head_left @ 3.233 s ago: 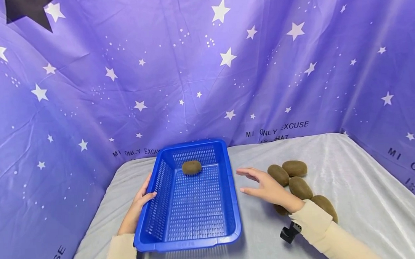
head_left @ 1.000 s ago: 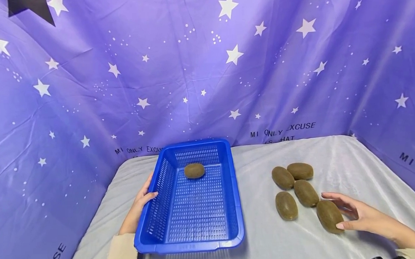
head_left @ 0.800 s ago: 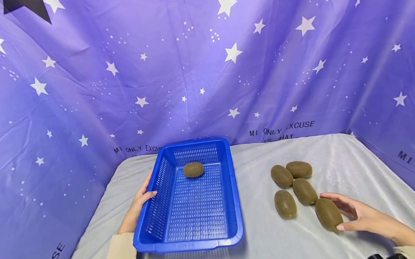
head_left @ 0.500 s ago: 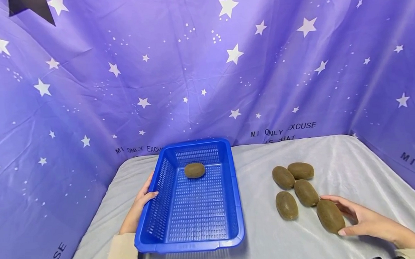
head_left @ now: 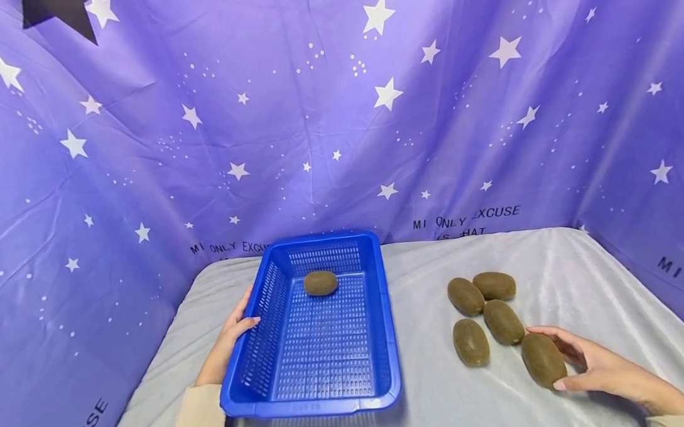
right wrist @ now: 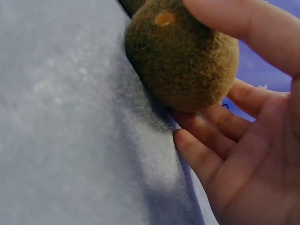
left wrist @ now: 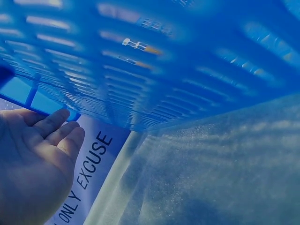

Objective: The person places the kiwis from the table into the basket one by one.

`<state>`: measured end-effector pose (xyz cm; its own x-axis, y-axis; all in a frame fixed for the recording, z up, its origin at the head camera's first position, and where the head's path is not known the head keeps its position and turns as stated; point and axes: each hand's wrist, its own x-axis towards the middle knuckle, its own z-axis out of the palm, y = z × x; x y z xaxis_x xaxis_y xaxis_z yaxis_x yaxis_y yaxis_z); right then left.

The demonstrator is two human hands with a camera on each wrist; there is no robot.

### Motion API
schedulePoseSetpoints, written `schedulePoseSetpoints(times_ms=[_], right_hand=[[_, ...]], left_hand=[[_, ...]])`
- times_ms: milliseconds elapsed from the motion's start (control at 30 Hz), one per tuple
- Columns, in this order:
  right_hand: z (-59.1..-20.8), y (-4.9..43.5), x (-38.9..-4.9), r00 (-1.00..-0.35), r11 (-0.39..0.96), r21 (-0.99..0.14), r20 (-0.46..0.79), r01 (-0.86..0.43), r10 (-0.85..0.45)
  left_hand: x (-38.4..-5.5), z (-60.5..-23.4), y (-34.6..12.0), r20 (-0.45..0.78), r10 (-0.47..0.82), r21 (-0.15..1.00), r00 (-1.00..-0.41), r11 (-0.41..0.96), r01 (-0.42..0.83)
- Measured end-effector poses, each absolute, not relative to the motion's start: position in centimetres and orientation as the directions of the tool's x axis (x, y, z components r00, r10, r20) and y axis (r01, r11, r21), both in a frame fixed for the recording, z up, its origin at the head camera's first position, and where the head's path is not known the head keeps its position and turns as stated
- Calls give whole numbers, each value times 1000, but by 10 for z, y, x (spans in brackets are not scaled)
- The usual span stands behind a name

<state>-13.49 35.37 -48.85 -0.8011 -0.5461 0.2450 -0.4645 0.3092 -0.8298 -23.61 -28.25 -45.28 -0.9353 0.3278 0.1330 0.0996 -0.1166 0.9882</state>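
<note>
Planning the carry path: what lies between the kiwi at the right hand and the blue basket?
In the head view, one loose kiwi lies between the kiwi at the right hand and the blue basket; the rest is bare grey cloth.

My right hand [head_left: 599, 369] is cupping a fuzzy olive-brown kiwi [head_left: 543, 359] showing an orange spot at its end. My left hand [head_left: 232, 333] is touching a bright blue perforated plastic basket [head_left: 264, 285]. A pale grey satin cloth [head_left: 558, 262] is shimmering; a purple backdrop [head_left: 259, 116] is showing white stars and black lettering.
</note>
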Motion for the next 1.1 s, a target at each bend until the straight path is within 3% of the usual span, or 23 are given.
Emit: schedulePoseSetpoints(times_ms=[267, 600, 1100], right_hand=[[-488, 356, -138, -769, 271, -809, 309, -522, -559], [-477, 352, -133, -833, 381, -801, 244, -461, -496], [-463, 344, -143, -788, 323, -794, 288, -514, -545]], left_hand=[[-239, -453, -282, 141, 350, 986, -926, -130, 101], [-236, -455, -282, 179, 327, 981, -928, -130, 143], [-238, -456, -284, 157, 338, 983, -928, -139, 116]])
